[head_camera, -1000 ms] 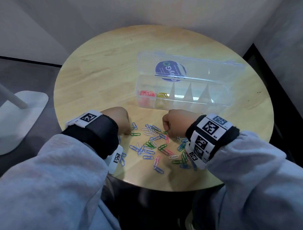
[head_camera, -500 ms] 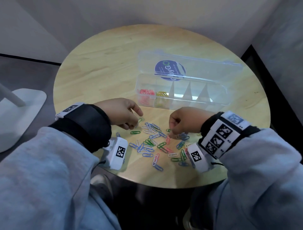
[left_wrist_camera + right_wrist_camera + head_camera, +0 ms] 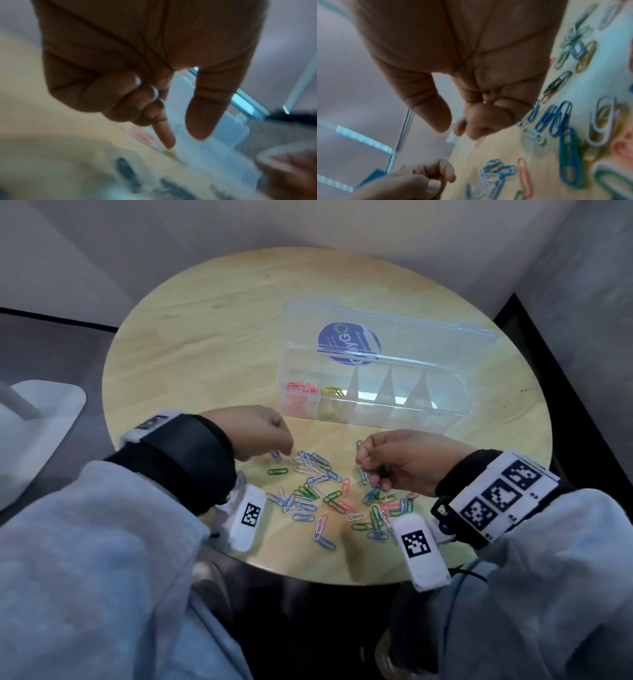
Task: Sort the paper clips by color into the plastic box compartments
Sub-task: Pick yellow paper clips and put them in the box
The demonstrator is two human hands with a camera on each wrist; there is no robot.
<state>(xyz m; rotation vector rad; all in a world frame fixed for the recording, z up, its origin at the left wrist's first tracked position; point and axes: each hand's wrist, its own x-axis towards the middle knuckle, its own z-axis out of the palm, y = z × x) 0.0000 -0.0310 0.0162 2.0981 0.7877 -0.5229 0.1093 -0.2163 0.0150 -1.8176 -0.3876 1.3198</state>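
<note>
Head view: round table [image 3: 205,344] beneath clips [image 3: 315,491].

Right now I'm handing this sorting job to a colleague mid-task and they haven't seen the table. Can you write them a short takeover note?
Left hand: over the pile's left edge, thumb and forefinger apart just above a blue clip; whether it holds anything is unclear.
Right hand: fingers curled round a pale clip, perhaps more.
Plastic box: open on the table beyond the hands.
Done: red clips in the leftmost compartment, yellow clips in the next.
Left: the other three compartments look empty; the loose pile of blue, green, white and pink clips needs sorting.
</note>
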